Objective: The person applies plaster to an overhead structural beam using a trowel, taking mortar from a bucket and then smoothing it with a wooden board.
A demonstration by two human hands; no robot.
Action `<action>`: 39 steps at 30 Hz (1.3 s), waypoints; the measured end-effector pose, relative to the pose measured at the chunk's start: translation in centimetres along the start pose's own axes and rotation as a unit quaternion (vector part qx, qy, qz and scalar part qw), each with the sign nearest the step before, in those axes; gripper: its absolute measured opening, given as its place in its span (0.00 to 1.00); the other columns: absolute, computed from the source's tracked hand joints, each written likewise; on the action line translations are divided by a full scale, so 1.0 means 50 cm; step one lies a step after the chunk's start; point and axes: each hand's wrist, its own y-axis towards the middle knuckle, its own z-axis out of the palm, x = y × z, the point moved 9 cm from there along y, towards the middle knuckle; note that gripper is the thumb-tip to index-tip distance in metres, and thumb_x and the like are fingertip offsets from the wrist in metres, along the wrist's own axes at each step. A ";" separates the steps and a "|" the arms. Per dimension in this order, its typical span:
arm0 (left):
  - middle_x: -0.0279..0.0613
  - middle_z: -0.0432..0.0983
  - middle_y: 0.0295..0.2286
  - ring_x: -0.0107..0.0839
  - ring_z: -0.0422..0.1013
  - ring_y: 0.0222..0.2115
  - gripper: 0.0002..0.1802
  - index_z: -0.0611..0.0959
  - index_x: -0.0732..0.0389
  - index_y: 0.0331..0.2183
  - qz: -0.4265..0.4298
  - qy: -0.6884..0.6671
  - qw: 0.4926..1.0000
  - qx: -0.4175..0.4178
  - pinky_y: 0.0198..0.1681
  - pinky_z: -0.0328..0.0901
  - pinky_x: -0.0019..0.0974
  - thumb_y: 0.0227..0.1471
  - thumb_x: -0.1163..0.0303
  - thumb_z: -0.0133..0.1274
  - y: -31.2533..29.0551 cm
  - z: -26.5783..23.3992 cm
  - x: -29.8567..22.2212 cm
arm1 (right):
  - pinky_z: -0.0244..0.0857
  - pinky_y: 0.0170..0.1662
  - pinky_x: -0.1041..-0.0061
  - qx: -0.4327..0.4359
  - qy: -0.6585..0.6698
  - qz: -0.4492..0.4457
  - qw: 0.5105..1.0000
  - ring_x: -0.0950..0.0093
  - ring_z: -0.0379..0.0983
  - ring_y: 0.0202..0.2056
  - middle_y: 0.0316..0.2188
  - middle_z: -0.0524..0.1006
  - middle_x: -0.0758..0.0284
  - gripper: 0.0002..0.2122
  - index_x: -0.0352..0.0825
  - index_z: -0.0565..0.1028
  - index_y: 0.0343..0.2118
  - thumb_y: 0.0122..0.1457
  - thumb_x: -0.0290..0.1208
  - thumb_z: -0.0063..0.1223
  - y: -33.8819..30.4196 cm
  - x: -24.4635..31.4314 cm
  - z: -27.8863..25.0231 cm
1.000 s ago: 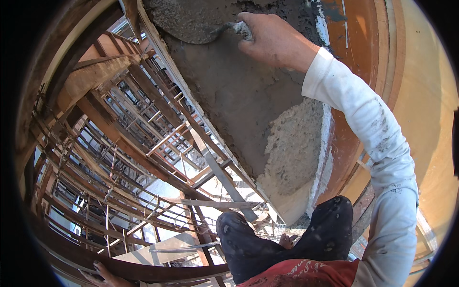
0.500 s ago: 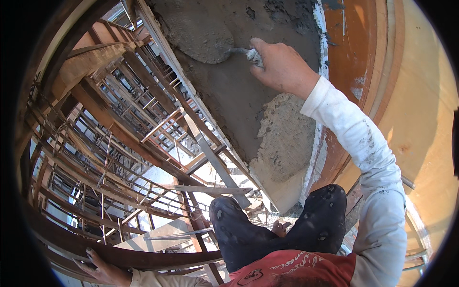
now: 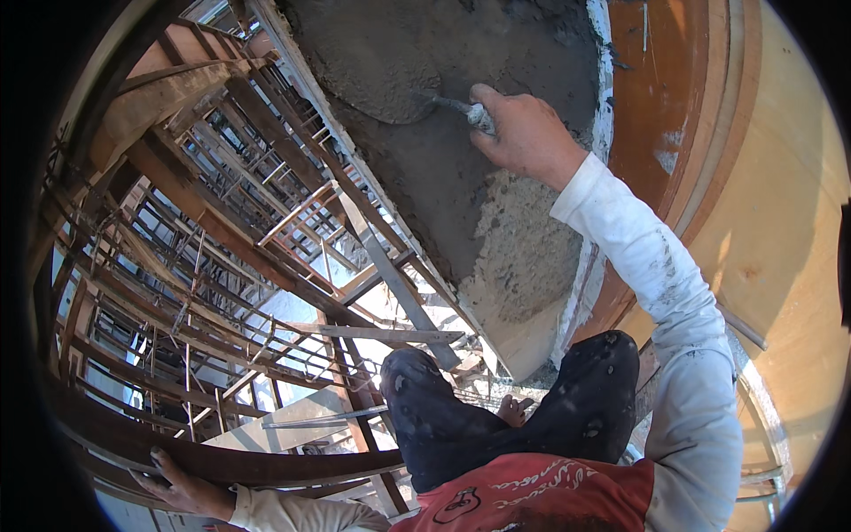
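My right hand (image 3: 529, 133) is closed around the mortar-caked handle of a trowel (image 3: 403, 96). Its rounded blade lies flat on wet grey mortar (image 3: 425, 177), and blade and mortar look much alike in colour. A rougher, paler patch of mortar (image 3: 525, 244) covers the nearer part of the same slab, below my wrist. At the lower left, my left hand (image 3: 188, 488) rests against a dark curved-looking beam (image 3: 266, 474), its fingers stretched and apart.
White-smeared form boards (image 3: 599, 89) edge the mortar strip. To the left is an open drop with timber props and poles (image 3: 239, 213). On the right lie an orange-brown panel (image 3: 660, 97) and yellowish plywood sheets (image 3: 789, 177). My bent knees (image 3: 589, 381) are just below the strip's near end.
The trowel and my right hand have shifted slightly to the right and down over the mortar. The whole view has tilted a little. My left hand stays at the beam.
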 end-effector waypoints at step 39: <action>0.61 0.67 0.57 0.48 0.72 0.52 0.45 0.66 0.67 0.63 0.021 0.061 0.998 -0.021 0.56 0.69 0.45 0.54 0.49 0.61 0.032 -0.022 0.046 | 0.74 0.35 0.59 -0.087 0.073 0.052 0.992 0.51 0.80 0.31 0.27 0.81 0.51 0.18 0.32 0.70 0.47 0.58 0.33 0.60 -0.027 0.015 0.028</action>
